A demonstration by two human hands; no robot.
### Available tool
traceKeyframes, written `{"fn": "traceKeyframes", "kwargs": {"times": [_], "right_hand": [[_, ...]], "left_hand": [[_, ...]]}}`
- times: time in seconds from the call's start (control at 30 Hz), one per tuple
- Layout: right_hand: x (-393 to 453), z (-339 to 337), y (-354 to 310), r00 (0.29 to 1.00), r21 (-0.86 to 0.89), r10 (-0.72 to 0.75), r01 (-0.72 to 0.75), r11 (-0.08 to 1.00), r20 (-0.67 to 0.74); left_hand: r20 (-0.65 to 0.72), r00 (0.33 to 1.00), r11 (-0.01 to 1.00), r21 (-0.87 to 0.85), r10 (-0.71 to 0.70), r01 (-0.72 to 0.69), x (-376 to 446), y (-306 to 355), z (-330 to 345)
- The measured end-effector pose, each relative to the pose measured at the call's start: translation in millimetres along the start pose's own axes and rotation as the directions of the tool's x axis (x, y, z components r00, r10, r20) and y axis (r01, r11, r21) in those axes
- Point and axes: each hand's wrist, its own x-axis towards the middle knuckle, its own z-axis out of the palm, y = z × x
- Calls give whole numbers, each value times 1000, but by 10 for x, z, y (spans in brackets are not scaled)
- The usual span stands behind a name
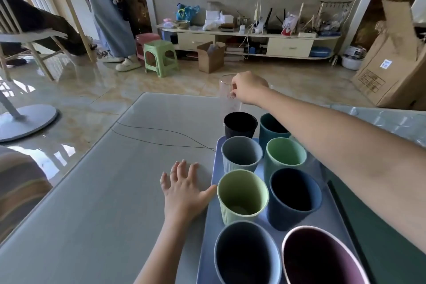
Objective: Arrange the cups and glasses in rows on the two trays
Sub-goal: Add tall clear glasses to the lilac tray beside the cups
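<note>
A blue tray (208, 233) on the grey table holds several ribbed cups in two rows: black (240, 126) and teal (269, 128) at the far end, then grey (241, 153), mint green (284, 157), light green (242, 196), navy (294, 196), slate blue (246, 253) and maroon (322, 258) nearest me. My right hand (247, 86) grips the rim of a tall clear glass (228, 99) just beyond the black cup. My left hand (184, 189) rests flat on the table, fingers spread, thumb by the tray's left edge. A dark green tray (380, 249) lies to the right, mostly under my arm.
A thin black cable (161, 137) crosses the table toward the tray. Beyond the far table edge are a green stool (160, 57), a cardboard box (211, 56) and a standing person (110, 7). A fan base (25, 122) stands on the floor at left.
</note>
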Motion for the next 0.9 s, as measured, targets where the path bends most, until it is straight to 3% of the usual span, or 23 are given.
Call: {"fn": "traceKeyframes", "kwargs": {"times": [0.23,0.43,0.57,0.7,0.9], "right_hand": [[-557,-761,129,945,82,-139,170,982,-295],[-1524,-1420,533,912,48,-177,209,977,-369],[-2251,-1700,797,918,41,-157,184,982,-364],[-2815,-1795,945,946,101,-131,168,981,-298],[-3234,-1512,1046,978,71,-133,146,987,-159]], "left_hand": [[7,1000,1000,-10,-12,12,-35,23,-51],[61,996,998,-28,59,-58,-176,72,-188],[111,990,995,-51,88,-82,-412,113,-226],[24,999,975,-220,22,-16,-648,120,-237],[59,998,980,-197,19,-8,-809,150,-293]]}}
